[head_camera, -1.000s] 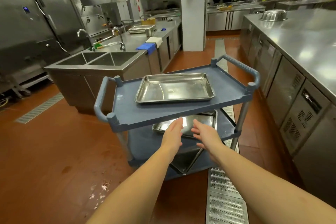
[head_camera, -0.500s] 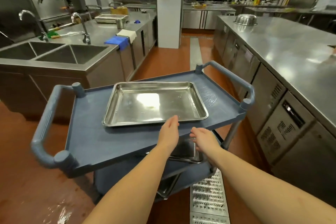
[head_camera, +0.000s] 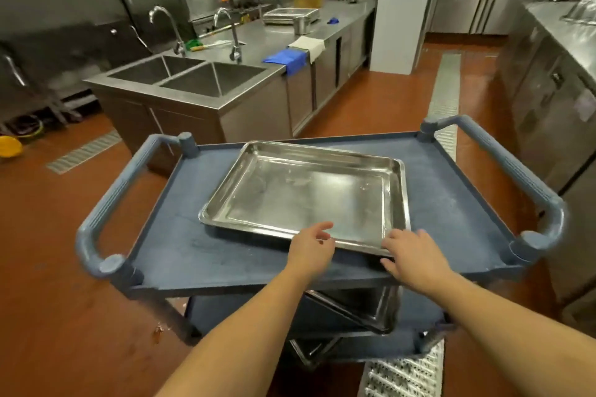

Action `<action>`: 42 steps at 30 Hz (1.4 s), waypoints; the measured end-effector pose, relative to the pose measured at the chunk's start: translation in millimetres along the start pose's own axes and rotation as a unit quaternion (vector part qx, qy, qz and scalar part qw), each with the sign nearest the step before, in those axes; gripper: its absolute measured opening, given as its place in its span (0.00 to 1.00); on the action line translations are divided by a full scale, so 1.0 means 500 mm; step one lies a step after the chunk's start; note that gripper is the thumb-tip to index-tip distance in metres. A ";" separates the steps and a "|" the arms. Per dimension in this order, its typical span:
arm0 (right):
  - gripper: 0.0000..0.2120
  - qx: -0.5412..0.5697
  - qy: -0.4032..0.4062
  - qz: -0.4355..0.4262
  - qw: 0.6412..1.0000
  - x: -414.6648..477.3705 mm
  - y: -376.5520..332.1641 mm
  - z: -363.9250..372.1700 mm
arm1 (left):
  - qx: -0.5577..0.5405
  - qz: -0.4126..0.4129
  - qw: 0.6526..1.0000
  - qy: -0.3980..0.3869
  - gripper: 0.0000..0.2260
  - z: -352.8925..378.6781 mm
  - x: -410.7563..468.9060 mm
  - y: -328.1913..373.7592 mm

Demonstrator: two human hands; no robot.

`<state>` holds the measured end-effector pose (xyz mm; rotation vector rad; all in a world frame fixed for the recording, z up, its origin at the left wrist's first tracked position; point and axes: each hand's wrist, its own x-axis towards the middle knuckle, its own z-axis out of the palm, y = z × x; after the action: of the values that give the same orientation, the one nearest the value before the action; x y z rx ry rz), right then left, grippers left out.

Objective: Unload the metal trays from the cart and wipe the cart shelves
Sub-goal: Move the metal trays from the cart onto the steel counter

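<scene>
A: Where was there room round the top tray (head_camera: 306,193)?
B: The top shelf (head_camera: 193,248) lay bare to its left, right and near side.
A: And what stood in the way?
B: The left handle (head_camera: 106,200) and right handle (head_camera: 516,171) closed both ends. The top shelf roofed the lower tray (head_camera: 371,313), leaving only its near corner reachable.

Steel double sink (head_camera: 190,74), counters (head_camera: 290,39), red-brown floor (head_camera: 64,284).

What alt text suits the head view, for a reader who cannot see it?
Left hand and right hand reach toward the near edge of a tray on the top shelf of a blue cart; more trays sit below.
</scene>
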<state>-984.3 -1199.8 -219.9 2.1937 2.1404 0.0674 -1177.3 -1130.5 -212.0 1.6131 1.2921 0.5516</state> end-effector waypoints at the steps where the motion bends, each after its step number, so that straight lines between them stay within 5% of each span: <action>1: 0.12 -0.025 -0.008 -0.033 0.999 0.007 0.019 0.003 | 0.005 -0.007 1.000 0.011 0.17 0.007 0.004 0.005; 17: 0.09 -0.038 -0.004 -0.145 0.989 0.026 0.071 0.037 | 0.050 -0.024 0.997 0.062 0.16 0.061 0.011 0.006; 36: 0.10 0.073 0.038 -0.192 0.978 0.018 -0.492 -0.057 | 0.014 -0.037 0.977 0.211 0.16 -0.255 -0.135 -0.145; 42: 0.13 0.133 0.069 -0.203 0.968 0.015 -0.461 -0.015 | 0.109 -0.015 0.963 0.246 0.14 -0.281 -0.153 -0.179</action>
<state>-1214.2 -1186.5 -232.0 1.8625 2.7775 -0.1018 -1360.0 -1147.4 -213.2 1.6916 1.7908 0.8540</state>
